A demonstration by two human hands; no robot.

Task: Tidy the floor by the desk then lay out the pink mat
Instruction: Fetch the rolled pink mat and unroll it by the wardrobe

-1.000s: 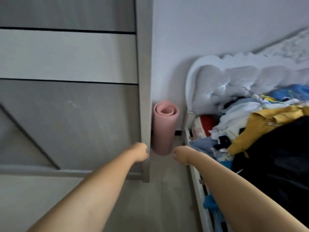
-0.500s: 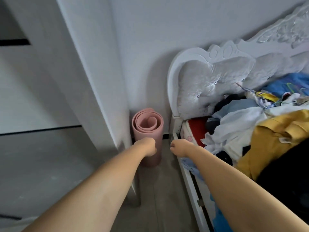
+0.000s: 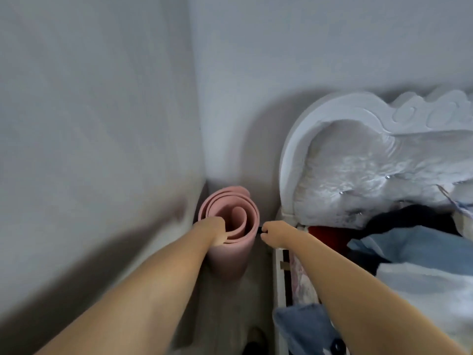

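The rolled pink mat (image 3: pixel 230 254) stands upright on the floor in the corner between the wardrobe side and the bed. My left hand (image 3: pixel 211 230) grips the roll's top rim on its left side, fingers curled over the edge. My right hand (image 3: pixel 275 234) is closed just to the right of the roll, level with its top and touching or nearly touching its side. A small dark thing shows at its fingertips; I cannot tell what it is.
A grey wardrobe side panel (image 3: pixel 102 149) fills the left. A white bed with a padded headboard (image 3: pixel 358 170) and a pile of clothes (image 3: pixel 409 252) stands on the right. The bed rail (image 3: pixel 279 278) borders a narrow strip of floor (image 3: pixel 230 316).
I have moved closer to the corner. My left hand went from in front of the roll up onto its top rim. My right hand has come up beside the roll.
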